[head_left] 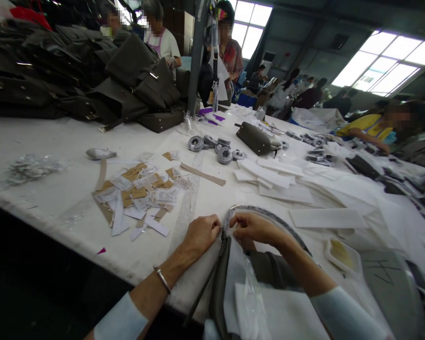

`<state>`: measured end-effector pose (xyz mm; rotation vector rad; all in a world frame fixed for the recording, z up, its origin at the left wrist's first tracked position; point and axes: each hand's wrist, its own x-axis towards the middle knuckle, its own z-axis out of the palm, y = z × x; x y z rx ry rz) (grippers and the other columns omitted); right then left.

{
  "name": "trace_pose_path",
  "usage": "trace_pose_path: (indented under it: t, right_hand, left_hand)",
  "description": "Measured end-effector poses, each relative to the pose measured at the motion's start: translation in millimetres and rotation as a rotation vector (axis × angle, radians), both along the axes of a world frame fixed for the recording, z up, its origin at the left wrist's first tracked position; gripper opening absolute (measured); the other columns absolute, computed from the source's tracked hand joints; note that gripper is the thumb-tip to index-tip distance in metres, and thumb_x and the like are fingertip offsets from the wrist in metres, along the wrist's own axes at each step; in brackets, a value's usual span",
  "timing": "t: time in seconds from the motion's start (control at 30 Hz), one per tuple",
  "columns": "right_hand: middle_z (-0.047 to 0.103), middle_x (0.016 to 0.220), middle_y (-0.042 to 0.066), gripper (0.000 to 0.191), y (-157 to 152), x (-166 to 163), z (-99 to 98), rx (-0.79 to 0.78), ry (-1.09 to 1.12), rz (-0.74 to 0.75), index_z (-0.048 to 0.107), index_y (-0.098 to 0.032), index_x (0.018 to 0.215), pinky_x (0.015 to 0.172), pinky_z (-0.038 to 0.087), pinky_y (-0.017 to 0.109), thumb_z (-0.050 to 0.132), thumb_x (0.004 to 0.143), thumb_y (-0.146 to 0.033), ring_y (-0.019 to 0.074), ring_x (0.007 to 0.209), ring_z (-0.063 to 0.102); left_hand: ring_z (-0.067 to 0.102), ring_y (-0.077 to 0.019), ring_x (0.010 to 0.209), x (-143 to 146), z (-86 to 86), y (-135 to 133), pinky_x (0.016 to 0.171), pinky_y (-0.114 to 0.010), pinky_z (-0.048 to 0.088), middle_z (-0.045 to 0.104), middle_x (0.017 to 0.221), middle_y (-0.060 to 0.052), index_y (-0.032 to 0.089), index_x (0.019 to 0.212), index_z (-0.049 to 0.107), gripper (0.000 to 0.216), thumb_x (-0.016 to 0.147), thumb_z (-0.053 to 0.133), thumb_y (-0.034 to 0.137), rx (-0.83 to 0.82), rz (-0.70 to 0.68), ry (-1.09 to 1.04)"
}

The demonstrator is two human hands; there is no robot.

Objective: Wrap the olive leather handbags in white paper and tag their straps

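Fingers of the left hand [202, 232] and right hand [257, 228] pinch narrowly at a bag [219, 290] with a wrapped handle [269, 212]; tags [139, 192] lie leftward.

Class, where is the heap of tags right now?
In the head view, the tags lie left of centre on the white table, beyond and left of the left hand.

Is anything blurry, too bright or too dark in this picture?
In the head view, the windows glare nearly white and look tilted; below the table, lower left, it's almost black; dark pieces at right look smeared; the left hand and right hand look clearer.
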<state>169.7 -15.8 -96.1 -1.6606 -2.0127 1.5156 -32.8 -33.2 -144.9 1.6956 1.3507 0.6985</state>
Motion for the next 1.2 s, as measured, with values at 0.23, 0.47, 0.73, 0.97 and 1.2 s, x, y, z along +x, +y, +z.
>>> trace_pose_path:
  t: [0.23,0.47,0.73,0.97,1.2]
  right_hand:
    - [0.066,0.084,0.005,0.027,-2.1,-8.3,13.7,0.393,-0.456,0.188,0.068,-0.018,0.074,0.065,0.037,0.027,0.052,0.064,0.001,0.0168,0.075,0.057]
    - [0.069,0.086,0.005,0.035,-13.4,-6.9,-3.0,0.397,-0.463,0.098,0.063,-0.019,0.097,0.068,0.037,0.028,0.054,0.068,-0.003,0.0198,0.080,0.060]
    - [0.065,0.065,0.001,0.008,-30.5,0.7,18.1,0.377,-0.328,-0.212,0.068,-0.019,0.075,0.057,0.035,0.026,0.062,0.074,-0.023,0.0160,0.061,0.056]
    - [0.069,0.077,0.004,0.037,-29.7,-14.9,6.9,0.047,0.456,-0.448,0.066,-0.016,0.082,0.049,0.044,0.023,0.075,0.069,-0.050,0.0152,0.061,0.063]
    - [0.064,0.059,0.000,0.030,-15.4,-42.0,4.5,0.057,0.316,-0.270,0.070,-0.015,0.073,0.046,0.043,0.021,0.070,0.073,-0.046,0.0091,0.045,0.052]
  left_hand:
    - [0.051,-0.0156,0.067,-2.8,-3.6,4.6,0.066,-0.028,0.038,0.057,0.067,0.001,0.020,0.064,0.056,0.008,0.071,0.056,0.023,-0.090,0.033,-0.195]
    - [0.051,-0.0122,0.061,-9.0,-0.7,4.9,0.064,-0.026,0.040,0.061,0.066,0.001,0.016,0.069,0.059,0.015,0.070,0.058,0.031,-0.319,0.041,-0.550]
    - [0.056,-0.0134,0.068,-9.8,8.6,2.1,0.073,-0.027,0.045,0.062,0.067,-0.001,0.018,0.067,0.055,0.020,0.069,0.060,0.037,-0.424,0.105,-0.831]
    - [0.046,-0.0082,0.054,-6.4,6.5,4.6,0.052,-0.021,0.032,0.054,0.061,0.003,0.017,0.068,0.055,0.026,0.062,0.067,0.039,-0.434,0.197,-0.845]
    - [0.039,-0.0065,0.047,-5.8,-0.3,8.0,0.047,-0.021,0.026,0.049,0.055,0.005,0.016,0.072,0.058,0.033,0.061,0.069,0.045,-0.444,0.222,-0.833]
